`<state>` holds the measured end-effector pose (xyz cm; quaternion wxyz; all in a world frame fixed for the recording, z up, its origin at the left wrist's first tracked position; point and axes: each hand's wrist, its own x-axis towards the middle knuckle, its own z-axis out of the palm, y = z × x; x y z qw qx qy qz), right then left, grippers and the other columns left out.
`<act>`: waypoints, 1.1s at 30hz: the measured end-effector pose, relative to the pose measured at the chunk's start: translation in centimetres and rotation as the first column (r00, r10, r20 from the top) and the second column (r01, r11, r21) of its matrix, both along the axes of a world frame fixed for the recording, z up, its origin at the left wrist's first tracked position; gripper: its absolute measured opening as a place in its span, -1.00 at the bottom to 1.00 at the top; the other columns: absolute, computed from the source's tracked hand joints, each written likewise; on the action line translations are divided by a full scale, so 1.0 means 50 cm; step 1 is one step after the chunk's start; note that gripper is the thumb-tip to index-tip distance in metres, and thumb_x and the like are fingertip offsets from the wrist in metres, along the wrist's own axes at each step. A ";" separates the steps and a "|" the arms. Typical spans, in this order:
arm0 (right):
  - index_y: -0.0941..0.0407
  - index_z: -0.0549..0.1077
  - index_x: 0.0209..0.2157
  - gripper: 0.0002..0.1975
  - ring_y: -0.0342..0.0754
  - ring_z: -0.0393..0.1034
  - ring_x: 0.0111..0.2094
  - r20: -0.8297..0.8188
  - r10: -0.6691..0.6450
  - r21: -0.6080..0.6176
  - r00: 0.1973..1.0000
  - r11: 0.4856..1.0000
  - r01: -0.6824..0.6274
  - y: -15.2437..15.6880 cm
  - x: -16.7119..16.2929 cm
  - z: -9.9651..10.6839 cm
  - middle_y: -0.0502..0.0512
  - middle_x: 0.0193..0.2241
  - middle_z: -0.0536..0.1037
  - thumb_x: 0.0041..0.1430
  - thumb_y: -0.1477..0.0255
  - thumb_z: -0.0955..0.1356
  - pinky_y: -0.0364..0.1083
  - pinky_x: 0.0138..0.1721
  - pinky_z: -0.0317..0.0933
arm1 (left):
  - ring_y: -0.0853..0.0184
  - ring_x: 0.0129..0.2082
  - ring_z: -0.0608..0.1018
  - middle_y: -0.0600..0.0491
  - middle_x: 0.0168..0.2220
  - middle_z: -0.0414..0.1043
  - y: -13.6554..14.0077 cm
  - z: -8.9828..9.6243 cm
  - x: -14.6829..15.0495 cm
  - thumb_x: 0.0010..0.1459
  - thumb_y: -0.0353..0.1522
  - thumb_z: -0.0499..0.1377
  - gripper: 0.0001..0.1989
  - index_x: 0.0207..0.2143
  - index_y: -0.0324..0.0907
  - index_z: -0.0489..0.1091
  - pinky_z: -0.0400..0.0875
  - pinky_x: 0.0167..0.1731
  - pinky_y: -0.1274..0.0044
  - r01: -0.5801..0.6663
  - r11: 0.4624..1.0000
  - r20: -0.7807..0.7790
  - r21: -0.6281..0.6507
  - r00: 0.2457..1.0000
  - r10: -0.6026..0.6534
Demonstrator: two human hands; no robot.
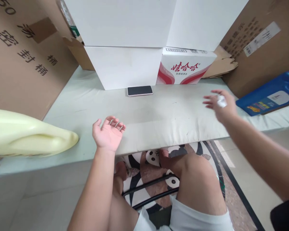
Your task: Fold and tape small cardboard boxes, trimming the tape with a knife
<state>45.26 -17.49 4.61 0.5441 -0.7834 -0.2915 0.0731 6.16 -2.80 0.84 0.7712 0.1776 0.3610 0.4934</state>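
My left hand [108,134] is raised over the near part of the table, palm up. Its fingers are apart and slightly curled, with nothing in them. Over the table's right part is my right hand [221,104], somewhat blurred, its fingers pointing left. A small white thing [222,101] rests against its palm; it looks like a crumpled wad, but its kind cannot be made out. A blue bottle [267,96] with a label lies tilted just right of that hand. To the left of my left hand, a pale yellow bottle-like container [38,133] lies on its side.
A phone [140,90] lies before the white boxes [125,67]. A white and red box [185,69] is beside them. Large cardboard boxes [26,77] flank the pale table cover [156,122]. My knees [199,173] are below the front edge, above a panda-patterned mat [151,158].
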 end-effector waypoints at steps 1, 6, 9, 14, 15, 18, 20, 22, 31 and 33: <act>0.08 0.32 -0.14 -0.77 -0.12 0.54 -0.48 -0.058 0.080 -0.021 0.995 0.996 -0.082 0.005 -0.052 -0.028 0.19 -0.29 0.64 0.16 0.47 0.37 -0.14 -0.50 0.33 | 0.37 -0.53 0.48 0.08 -0.47 0.38 -0.003 -0.002 0.000 0.02 -0.12 0.15 -0.70 -0.42 -0.18 0.39 0.51 -0.43 0.47 0.036 0.999 -0.022 0.009 0.999 -0.036; 0.04 0.34 -0.07 -0.65 0.00 0.59 -0.33 -0.213 0.472 -0.041 0.856 0.871 -0.490 0.064 -0.309 -0.156 0.18 -0.15 0.65 0.09 0.35 0.39 0.03 -0.32 0.49 | 0.41 -0.49 0.53 0.10 -0.41 0.45 -0.028 -0.020 0.017 -0.06 -0.21 0.32 -0.72 -0.38 -0.20 0.40 0.50 -0.40 0.55 0.367 0.930 -0.287 0.023 0.893 -0.346; 0.00 0.36 -0.07 -0.67 0.06 0.59 -0.22 -0.202 0.613 -0.035 0.763 0.775 -0.632 0.088 -0.408 -0.185 0.18 -0.02 0.63 0.10 0.33 0.39 0.14 -0.11 0.46 | 0.34 -0.38 0.60 0.02 -0.29 0.53 -0.047 -0.030 0.031 -0.05 -0.20 0.41 -0.67 -0.31 -0.21 0.47 0.52 -0.37 0.52 0.515 0.857 -0.376 -0.002 0.794 -0.478; -0.06 0.30 0.07 -0.41 0.16 0.58 -0.19 -0.119 0.685 -0.145 0.719 0.704 -0.695 0.100 -0.444 -0.180 0.15 0.00 0.62 -0.02 0.36 0.47 0.13 -0.14 0.41 | 0.35 -0.35 0.57 0.06 -0.29 0.48 -0.059 -0.031 0.046 0.04 -0.27 0.38 -0.71 -0.20 -0.18 0.48 0.49 -0.32 0.50 0.752 0.657 -0.528 0.059 0.582 -0.619; -0.05 0.29 0.08 -0.40 0.14 0.58 -0.24 -0.114 0.689 -0.175 0.716 0.695 -0.697 0.102 -0.445 -0.178 0.14 -0.06 0.64 -0.02 0.37 0.47 0.12 -0.18 0.40 | 0.37 -0.38 0.54 0.09 -0.33 0.45 -0.058 -0.029 0.046 0.04 -0.28 0.36 -0.73 -0.21 -0.17 0.47 0.46 -0.34 0.51 0.764 0.640 -0.554 0.073 0.565 -0.611; -0.02 0.32 0.07 -0.50 0.15 0.59 -0.21 -0.108 0.693 -0.209 0.712 0.685 -0.698 0.104 -0.454 -0.177 0.14 -0.13 0.66 0.06 0.36 0.41 0.11 -0.18 0.42 | 0.39 -0.43 0.46 0.14 -0.40 0.38 -0.056 -0.027 0.042 0.05 -0.29 0.31 -0.79 -0.26 -0.16 0.43 0.35 -0.38 0.52 0.780 0.618 -0.633 0.093 0.526 -0.568; 0.01 0.35 0.05 -0.54 0.17 0.60 -0.18 -0.080 0.690 -0.220 0.719 0.692 -0.688 0.103 -0.465 -0.179 0.18 -0.11 0.65 0.07 0.37 0.38 0.12 -0.19 0.43 | 0.37 -0.43 0.43 0.14 -0.43 0.36 -0.058 -0.027 0.036 0.04 -0.25 0.33 -0.76 -0.30 -0.16 0.40 0.29 -0.39 0.51 0.787 0.612 -0.704 0.081 0.479 -0.524; 0.02 0.36 0.04 -0.56 0.16 0.60 -0.23 -0.053 0.693 -0.232 0.719 0.692 -0.684 0.101 -0.474 -0.181 0.18 -0.15 0.65 0.07 0.37 0.37 0.12 -0.24 0.45 | 0.33 -0.42 0.44 0.11 -0.42 0.39 -0.061 -0.025 0.027 0.03 -0.19 0.34 -0.72 -0.33 -0.15 0.40 0.28 -0.38 0.49 0.797 0.598 -0.762 0.082 0.437 -0.477; 0.00 0.24 -0.16 -0.59 -0.08 0.56 -0.46 -0.090 0.691 -0.005 0.717 0.720 -0.694 0.229 -0.508 -0.155 0.18 -0.01 0.63 0.14 0.13 0.46 -0.05 -0.45 0.43 | 0.20 -0.05 0.54 -0.04 -0.01 0.46 -0.033 -0.016 -0.024 0.25 -0.19 0.13 -0.77 -0.10 -0.07 0.33 0.37 -0.11 0.44 0.207 0.975 -0.520 0.085 0.844 -0.134; 0.01 0.22 -0.17 -0.58 -0.13 0.54 -0.50 -0.081 0.730 0.027 0.679 0.682 -0.731 0.316 -0.532 -0.134 0.17 0.02 0.60 0.13 0.15 0.47 -0.09 -0.49 0.40 | 0.23 -0.07 0.51 -0.02 -0.09 0.44 -0.019 -0.017 -0.035 0.27 -0.22 0.08 -0.84 -0.18 -0.08 0.29 0.36 -0.16 0.46 0.029 0.999 -0.442 0.013 0.897 -0.021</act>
